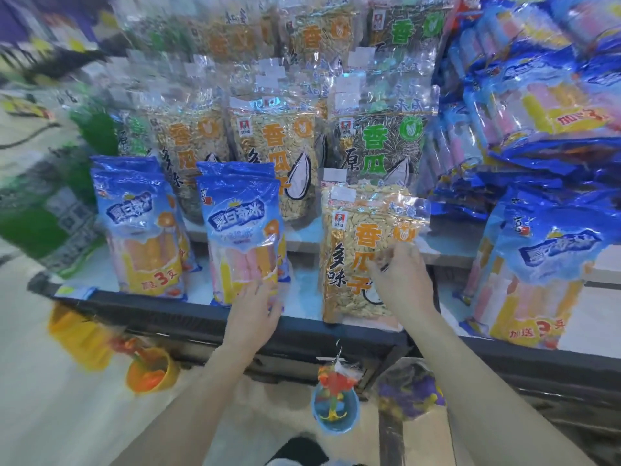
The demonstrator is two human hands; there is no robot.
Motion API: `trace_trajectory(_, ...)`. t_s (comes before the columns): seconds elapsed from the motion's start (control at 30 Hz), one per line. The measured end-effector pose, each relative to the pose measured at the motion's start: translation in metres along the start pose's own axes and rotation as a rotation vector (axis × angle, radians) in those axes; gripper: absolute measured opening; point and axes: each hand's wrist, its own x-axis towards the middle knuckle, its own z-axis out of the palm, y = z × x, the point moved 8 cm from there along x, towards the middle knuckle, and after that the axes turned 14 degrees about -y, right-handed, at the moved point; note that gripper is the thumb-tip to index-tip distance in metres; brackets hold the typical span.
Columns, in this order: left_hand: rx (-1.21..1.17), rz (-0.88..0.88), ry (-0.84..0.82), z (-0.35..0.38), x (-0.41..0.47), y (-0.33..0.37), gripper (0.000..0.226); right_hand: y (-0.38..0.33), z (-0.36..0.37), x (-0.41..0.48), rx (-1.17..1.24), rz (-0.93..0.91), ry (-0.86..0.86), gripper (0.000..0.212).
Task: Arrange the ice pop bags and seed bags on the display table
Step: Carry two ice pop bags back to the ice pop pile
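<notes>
A clear seed bag with orange lettering [356, 243] stands upright at the display table's front edge [188, 309]. My right hand [400, 280] presses against its lower right front, fingers spread on the film. My left hand [255, 307] touches the bottom of a blue ice pop bag [242, 230] standing left of the seed bag. Another ice pop bag [141, 223] stands further left, and one more [537, 270] at the right. Rows of seed bags [268, 153] stand on the raised tier behind.
A tall heap of blue ice pop bags [537, 95] fills the upper right. Small toy buckets [153, 371] [336, 408] and a yellow one [77, 334] hang under the table's dark front rail. Pale floor lies to the left.
</notes>
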Motion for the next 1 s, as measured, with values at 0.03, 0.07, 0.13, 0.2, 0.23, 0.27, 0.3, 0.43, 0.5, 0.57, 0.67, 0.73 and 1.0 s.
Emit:
trace_trajectory(0.03, -0.035, -0.049, 0.041, -0.014, 0.0, -0.011, 0.038, -0.012, 0.006, -0.001, 0.01, -0.042, -0.034, 0.035)
trace_trajectory(0.07, -0.06, -0.097, 0.082, -0.028, 0.0, -0.021, 0.044, -0.025, 0.013, -0.002, 0.018, -0.081, -0.067, 0.035)
trace_trajectory(0.13, -0.117, -0.168, 0.162, -0.055, 0.004, -0.041, 0.054, -0.05, 0.027, -0.001, 0.07, -0.131, -0.148, 0.034)
trace_trajectory(0.2, -0.176, -0.224, 0.2, -0.075, 0.013, -0.064, 0.063, -0.075, 0.042, 0.004, 0.11, -0.171, -0.207, 0.035)
trace_trajectory(0.23, -0.217, -0.239, 0.201, -0.082, 0.02, -0.075, 0.069, -0.088, 0.049, 0.008, 0.13, -0.182, -0.226, 0.037)
trace_trajectory(0.27, -0.269, -0.252, 0.172, -0.086, 0.028, -0.086, 0.076, -0.099, 0.055, 0.013, 0.154, -0.183, -0.244, 0.041)
trace_trajectory(0.3, -0.338, -0.25, 0.133, -0.087, 0.038, -0.098, 0.082, -0.111, 0.061, 0.019, 0.18, -0.171, -0.255, 0.046)
trace_trajectory(0.43, -0.611, -0.175, -0.053, -0.085, 0.072, -0.122, 0.085, -0.14, 0.083, 0.044, 0.272, -0.075, -0.26, 0.054)
trace_trajectory(0.5, -0.637, -0.155, -0.075, -0.085, 0.085, -0.131, 0.079, -0.147, 0.09, 0.055, 0.278, -0.03, -0.23, 0.056)
trace_trajectory(0.57, -0.638, -0.154, -0.105, -0.084, 0.092, -0.135, 0.066, -0.149, 0.096, 0.063, 0.323, 0.006, -0.198, 0.056)
trace_trajectory(0.67, -0.718, -0.156, -0.182, -0.077, 0.095, -0.14, 0.061, -0.148, 0.104, 0.07, 0.364, 0.04, -0.181, 0.059)
trace_trajectory(0.73, -0.784, -0.142, -0.205, -0.073, 0.097, -0.143, 0.055, -0.146, 0.11, 0.075, 0.396, 0.065, -0.186, 0.062)
trace_trajectory(1.0, -1.011, -0.078, -0.224, -0.07, 0.087, -0.164, 0.059, -0.155, 0.133, 0.095, 0.43, 0.02, -0.275, 0.062)
